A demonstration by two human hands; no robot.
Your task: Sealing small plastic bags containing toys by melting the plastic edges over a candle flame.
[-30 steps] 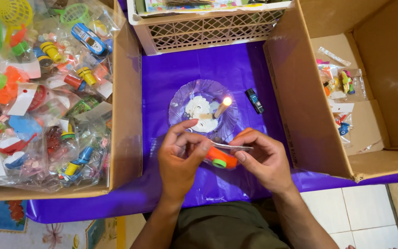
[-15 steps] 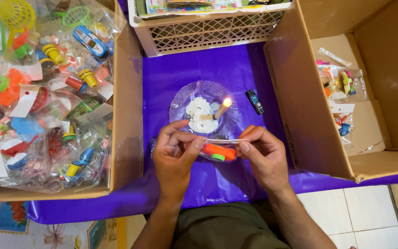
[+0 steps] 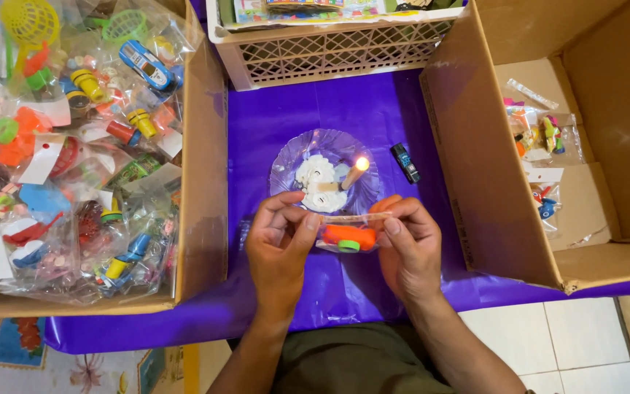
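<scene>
My left hand (image 3: 280, 244) and my right hand (image 3: 408, 244) together pinch the top edge of a small clear plastic bag (image 3: 348, 228) stretched between them. Inside the bag lies an orange toy with a green wheel (image 3: 349, 237). Just beyond the bag stands a lit candle (image 3: 354, 172), tilted, stuck in a mound of white wax on a clear glass plate (image 3: 289, 162). The bag's top edge is close to the candle's base, below the flame.
A cardboard box (image 3: 205, 175) on the left holds several bagged toys. Another cardboard box (image 3: 468, 182) on the right holds a few bagged toys. A white plastic crate (image 3: 329, 51) stands behind. A small dark toy car (image 3: 405, 162) lies on the purple cloth (image 3: 278, 109).
Both hands have lifted the bag slightly toward the plate and candle, and stretched its top edge flat between them.
</scene>
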